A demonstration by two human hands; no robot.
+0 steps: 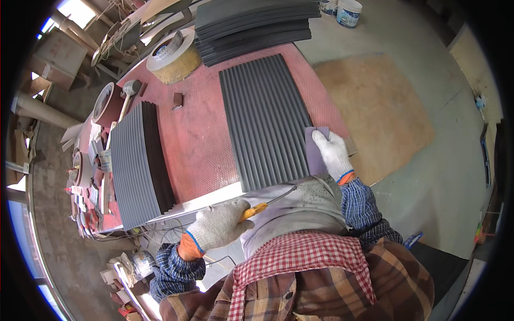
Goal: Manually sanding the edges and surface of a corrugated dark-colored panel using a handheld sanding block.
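Note:
A dark grey ribbed panel [265, 117] lies on the red textured tabletop [195, 155] in front of me. My right hand [333, 151], in a white work glove, is closed on a flat purple-grey sheet, perhaps sandpaper [315, 152], at the panel's right edge. In my gloved left hand [218, 223] is a screwdriver-like tool with a yellow handle [254, 211] and a thin metal shaft; its tip points right, near the panel's front edge. To the left stands a stack of similar ribbed panels [136, 168].
More dark panels [254, 27] are stacked at the back. A large tape roll [175, 56], a small brown block [178, 100] and a mallet [128, 93] rest on the table. Clutter lines its left edge. A brown board [375, 112] lies on the floor at right, with buckets [349, 13] beyond.

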